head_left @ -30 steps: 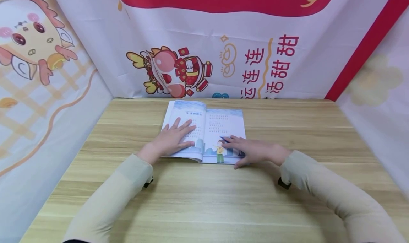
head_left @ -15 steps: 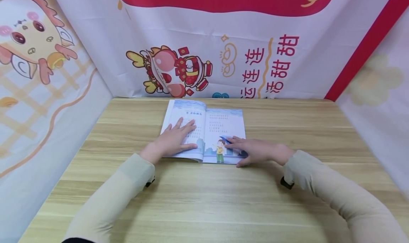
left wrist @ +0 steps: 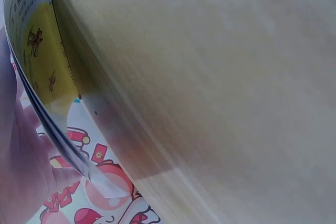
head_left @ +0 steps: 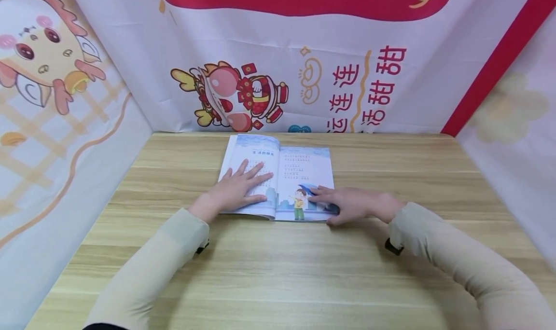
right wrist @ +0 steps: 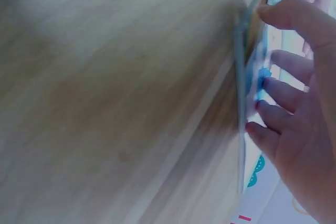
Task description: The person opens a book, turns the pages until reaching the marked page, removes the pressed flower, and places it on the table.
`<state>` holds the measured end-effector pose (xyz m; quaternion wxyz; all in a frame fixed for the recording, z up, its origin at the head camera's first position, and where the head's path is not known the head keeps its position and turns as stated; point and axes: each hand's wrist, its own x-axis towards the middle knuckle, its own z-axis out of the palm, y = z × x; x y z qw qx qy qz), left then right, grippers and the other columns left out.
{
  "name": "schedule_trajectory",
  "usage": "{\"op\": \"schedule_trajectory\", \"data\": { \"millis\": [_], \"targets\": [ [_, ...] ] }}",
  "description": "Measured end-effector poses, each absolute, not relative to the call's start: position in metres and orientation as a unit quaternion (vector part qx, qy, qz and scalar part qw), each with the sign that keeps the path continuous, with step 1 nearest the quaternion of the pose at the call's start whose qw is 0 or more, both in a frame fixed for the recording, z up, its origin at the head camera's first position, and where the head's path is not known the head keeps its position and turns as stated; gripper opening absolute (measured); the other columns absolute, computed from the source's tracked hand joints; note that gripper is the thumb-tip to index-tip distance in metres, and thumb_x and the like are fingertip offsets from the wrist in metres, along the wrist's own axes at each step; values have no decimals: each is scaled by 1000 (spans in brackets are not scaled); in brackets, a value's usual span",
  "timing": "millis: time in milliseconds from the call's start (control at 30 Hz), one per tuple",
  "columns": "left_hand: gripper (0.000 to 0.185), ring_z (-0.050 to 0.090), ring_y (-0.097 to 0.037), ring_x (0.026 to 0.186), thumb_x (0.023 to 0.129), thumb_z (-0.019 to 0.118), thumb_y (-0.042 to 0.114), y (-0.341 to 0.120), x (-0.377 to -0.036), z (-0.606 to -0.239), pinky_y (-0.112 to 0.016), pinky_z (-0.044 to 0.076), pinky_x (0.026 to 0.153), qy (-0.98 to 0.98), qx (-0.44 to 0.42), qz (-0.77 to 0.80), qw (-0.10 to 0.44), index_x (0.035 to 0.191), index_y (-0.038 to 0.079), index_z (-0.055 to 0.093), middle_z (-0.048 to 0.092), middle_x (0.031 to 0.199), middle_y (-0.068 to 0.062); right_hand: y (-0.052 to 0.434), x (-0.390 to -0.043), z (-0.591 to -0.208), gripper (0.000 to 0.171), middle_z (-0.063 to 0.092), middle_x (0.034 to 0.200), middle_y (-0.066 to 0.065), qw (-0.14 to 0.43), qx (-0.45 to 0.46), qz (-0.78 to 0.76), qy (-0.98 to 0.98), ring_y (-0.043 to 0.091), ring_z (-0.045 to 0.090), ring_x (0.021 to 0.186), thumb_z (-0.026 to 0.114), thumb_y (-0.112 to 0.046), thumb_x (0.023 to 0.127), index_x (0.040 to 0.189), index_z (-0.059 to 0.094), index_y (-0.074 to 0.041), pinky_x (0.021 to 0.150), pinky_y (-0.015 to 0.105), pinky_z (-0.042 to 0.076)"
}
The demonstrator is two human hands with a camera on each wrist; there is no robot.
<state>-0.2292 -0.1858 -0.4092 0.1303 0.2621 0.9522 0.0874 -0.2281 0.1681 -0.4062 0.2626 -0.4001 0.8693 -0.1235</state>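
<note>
An open picture book (head_left: 304,168) lies on the wooden table (head_left: 278,272) near its far edge. My left hand (head_left: 236,190) rests flat on the left page with its fingers spread and straight. My right hand (head_left: 347,204) lies on the lower right corner of the right page, fingers stretched over the drawing and thumb at the book's near edge. In the right wrist view the fingertips of my right hand (right wrist: 273,103) touch the page edge of the book (right wrist: 242,77). The left wrist view shows the book's yellow cover (left wrist: 42,61) from below, beside my left hand (left wrist: 21,171).
Printed cloth walls with cartoon figures and red characters (head_left: 369,89) close in the table at the back, left and right. Bare wood (head_left: 278,281) stretches from the book to the near edge. Both arms wear pale sleeves with a black strap at each wrist.
My right hand has slid slightly right along the lower corner of the right page, thumb drawing in to the book's edge. My left hand's fingers have shifted a little on the left page.
</note>
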Motion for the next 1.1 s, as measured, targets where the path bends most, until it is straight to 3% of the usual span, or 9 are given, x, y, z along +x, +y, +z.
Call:
{"op": "schedule_trajectory", "data": {
  "millis": [267,533,767,1100],
  "targets": [
    [72,-9,-37,155,100,45,67,-187,-230,-409,-70,4,118,952,263,87,127,163,41,23,5,172,2,175,-226,-406,66,20,170,5,233,-430,-105,866,34,23,153,61,-22,96,159,41,-23,119,57,28],
    [72,-8,-38,155,100,45,67,-187,-229,-408,-70,5,118,952,264,89,125,163,41,22,4,172,2,178,-228,-407,58,29,167,2,213,-436,-113,867,30,26,152,62,-18,99,155,49,-20,119,56,28],
    [72,-8,-38,155,101,45,66,-188,-228,-408,-70,5,118,951,267,91,128,164,39,22,4,172,1,181,-230,-407,52,34,164,-4,201,-423,-112,876,23,31,150,61,-17,101,151,53,-24,119,51,30],
    [72,-8,-38,155,101,45,65,-187,-228,-411,-69,5,118,951,264,91,132,164,38,23,5,172,0,174,-240,-404,31,68,131,9,125,-419,-186,880,27,63,125,67,-7,99,131,70,-6,104,43,50]
  ]
}}
